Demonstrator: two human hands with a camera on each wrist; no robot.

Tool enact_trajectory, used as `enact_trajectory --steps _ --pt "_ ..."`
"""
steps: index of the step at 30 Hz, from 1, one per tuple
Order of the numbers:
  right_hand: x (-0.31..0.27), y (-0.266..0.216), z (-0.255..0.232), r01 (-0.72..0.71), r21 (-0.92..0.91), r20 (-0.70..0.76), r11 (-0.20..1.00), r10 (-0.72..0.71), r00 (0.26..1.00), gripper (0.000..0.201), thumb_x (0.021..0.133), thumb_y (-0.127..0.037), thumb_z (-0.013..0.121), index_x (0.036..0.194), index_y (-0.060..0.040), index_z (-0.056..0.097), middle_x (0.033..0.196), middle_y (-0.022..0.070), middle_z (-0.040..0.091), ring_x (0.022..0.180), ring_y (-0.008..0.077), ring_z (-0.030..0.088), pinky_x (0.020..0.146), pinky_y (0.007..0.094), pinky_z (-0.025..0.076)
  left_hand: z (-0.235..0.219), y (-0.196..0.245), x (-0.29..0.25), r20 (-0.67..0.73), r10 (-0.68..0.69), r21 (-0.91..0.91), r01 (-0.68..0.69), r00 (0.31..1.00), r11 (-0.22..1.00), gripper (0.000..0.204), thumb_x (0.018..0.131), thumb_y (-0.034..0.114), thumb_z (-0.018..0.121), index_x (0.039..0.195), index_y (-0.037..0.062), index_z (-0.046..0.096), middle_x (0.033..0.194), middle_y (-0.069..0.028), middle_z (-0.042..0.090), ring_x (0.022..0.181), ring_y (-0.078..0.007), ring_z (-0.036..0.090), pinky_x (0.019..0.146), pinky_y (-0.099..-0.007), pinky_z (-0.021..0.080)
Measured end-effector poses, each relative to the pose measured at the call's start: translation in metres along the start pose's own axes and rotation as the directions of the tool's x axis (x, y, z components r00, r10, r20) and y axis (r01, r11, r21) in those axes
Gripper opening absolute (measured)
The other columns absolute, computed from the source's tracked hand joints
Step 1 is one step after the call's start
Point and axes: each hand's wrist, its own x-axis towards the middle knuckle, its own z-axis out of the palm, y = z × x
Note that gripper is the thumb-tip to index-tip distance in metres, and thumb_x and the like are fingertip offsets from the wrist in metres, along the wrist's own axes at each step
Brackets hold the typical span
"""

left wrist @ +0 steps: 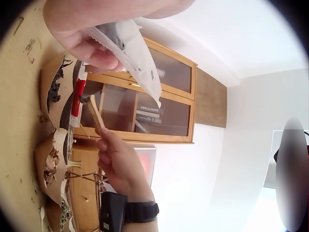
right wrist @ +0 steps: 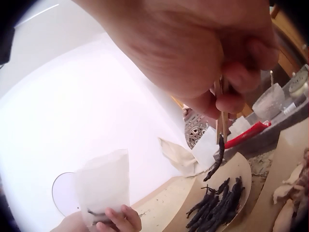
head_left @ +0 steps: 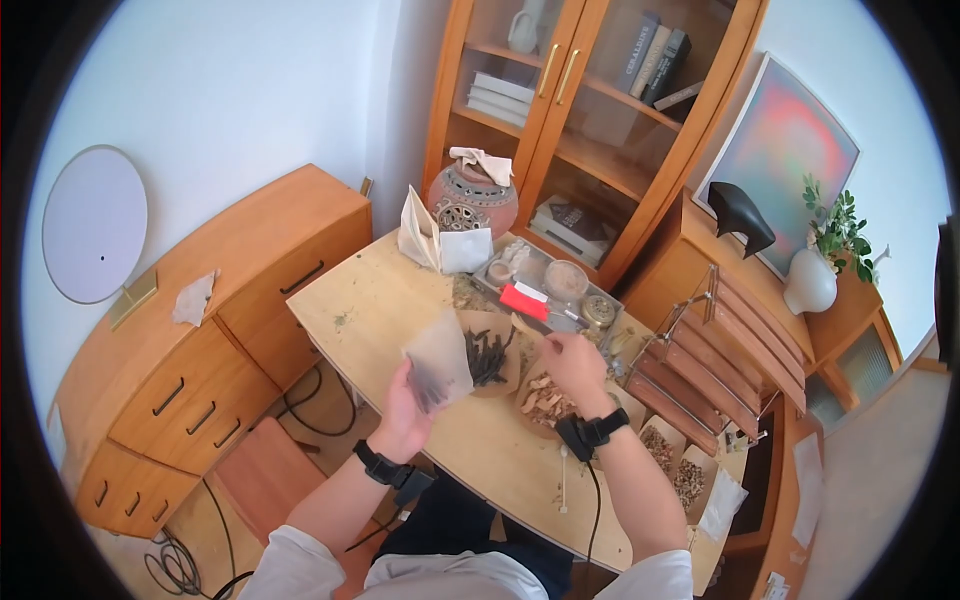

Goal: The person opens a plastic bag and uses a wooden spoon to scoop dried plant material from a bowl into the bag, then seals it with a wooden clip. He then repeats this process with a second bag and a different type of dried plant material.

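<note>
My left hand (head_left: 402,412) holds a translucent pale pouch (head_left: 440,358) by its lower part, with some dark bits showing inside. Wooden tweezers (left wrist: 96,114) are pinched in my right hand (head_left: 576,368). At their tips hangs a dark, shrivelled dried strip (right wrist: 215,160), seen in the right wrist view. Below it, a curved brown paper holder (right wrist: 244,166) contains a heap of similar dark strips (right wrist: 217,205). A second paper holder near my right hand contains light brown dried pieces (head_left: 546,402).
Behind the paper holders, a grey tray (head_left: 600,338) carries a red-and-white packet (head_left: 524,300) and several small jars. A patterned pot (head_left: 472,198) stands at the back. To the right are a slatted wooden rack (head_left: 690,365) and holders of small pieces (head_left: 688,482). A thin stick (head_left: 563,480) lies in front.
</note>
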Motion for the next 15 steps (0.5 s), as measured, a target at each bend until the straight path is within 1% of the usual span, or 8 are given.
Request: enact_trajectory --steps 3,6,9,10,15 --pt "-0.015 -0.006 -0.024 0.078 0.162 -0.073 0.984 -0.067 0.995 0.026 0.089 -0.031 0.063 0.102 -0.0106 0.074 0.087 0.0164 0.071 0.085 0.0351 0.069 0.073 0.0427 0.054 0.001 -0.001 0.000 0.000 -0.002 -0.011 0.002 1.000 1.000 0.045 0.105 0.044 0.031 0.138 0.0178 0.049 0.128 0.0032 0.060 0.110 -0.0142 0.057 0.080 -0.0307 0.044" --pt "-0.039 -0.024 -0.048 0.177 0.271 -0.161 0.946 -0.136 0.977 0.022 0.090 -0.024 0.066 0.101 -0.0060 0.073 0.075 0.0160 0.067 0.066 0.0302 0.064 0.063 0.0362 0.049 0.003 -0.002 -0.003 -0.006 -0.025 -0.009 0.025 1.000 1.000 0.044 0.105 0.044 0.032 0.136 0.0188 0.051 0.125 0.0038 0.060 0.106 -0.0137 0.057 0.078 -0.0299 0.044" --pt "-0.060 -0.040 -0.058 0.287 0.240 -0.245 0.927 -0.228 0.942 0.022 0.091 -0.023 0.067 0.102 -0.0045 0.072 0.073 0.0169 0.066 0.062 0.0297 0.063 0.059 0.0350 0.048 0.007 -0.006 -0.003 0.001 -0.058 -0.005 0.058 0.998 0.998 0.043 0.105 0.045 0.033 0.133 0.0195 0.053 0.120 0.0045 0.061 0.101 -0.0125 0.057 0.076 -0.0285 0.044" --pt "-0.065 -0.046 -0.062 0.284 0.203 -0.238 0.937 -0.234 0.943 0.021 0.090 -0.024 0.066 0.099 -0.0067 0.073 0.081 0.0178 0.069 0.073 0.0358 0.068 0.066 0.0424 0.054 0.010 -0.006 -0.005 0.002 -0.067 0.000 0.067 0.998 0.998 0.042 0.105 0.045 0.033 0.132 0.0197 0.053 0.118 0.0048 0.061 0.100 -0.0122 0.057 0.075 -0.0282 0.044" --pt "-0.077 -0.047 -0.053 0.318 0.190 -0.250 0.929 -0.268 0.930 0.019 0.089 -0.022 0.066 0.098 -0.0066 0.073 0.080 0.0172 0.070 0.071 0.0348 0.068 0.063 0.0425 0.054 0.022 -0.008 -0.009 0.015 -0.068 -0.005 0.068 0.998 0.998 0.041 0.105 0.045 0.033 0.130 0.0199 0.054 0.114 0.0052 0.062 0.096 -0.0112 0.057 0.071 -0.0271 0.044"
